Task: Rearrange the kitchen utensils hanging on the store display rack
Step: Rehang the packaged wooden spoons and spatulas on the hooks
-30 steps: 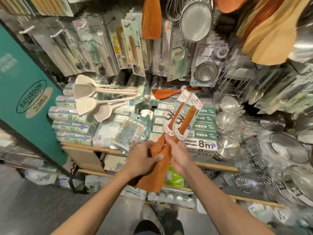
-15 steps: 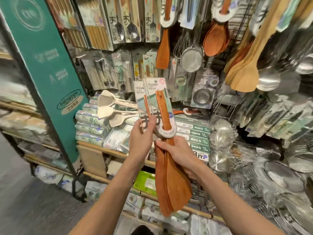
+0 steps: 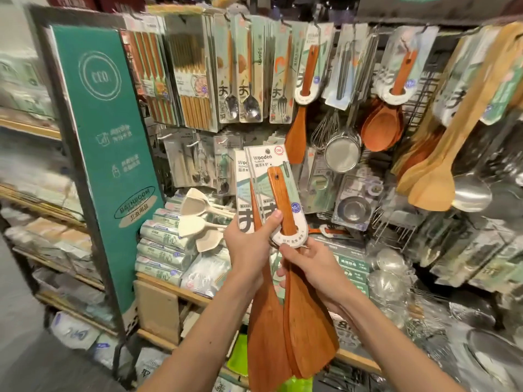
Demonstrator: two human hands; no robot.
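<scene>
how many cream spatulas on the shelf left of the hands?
3, by the wrapped rolls: top cream spatula, middle cream spatula, lowest cream spatula, next to the left hand. Others may be hidden behind it.

Two carded wooden turners [image 3: 285, 210] upright, blades down, overlapping.

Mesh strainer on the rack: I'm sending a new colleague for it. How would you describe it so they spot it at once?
From the tall green sign, go right along the rack to its middle, up and right of the held carded turners. The mesh strainer hangs between a dark wooden spatula and dark wooden spoons: the only silver mesh bowl among that wood.
</scene>
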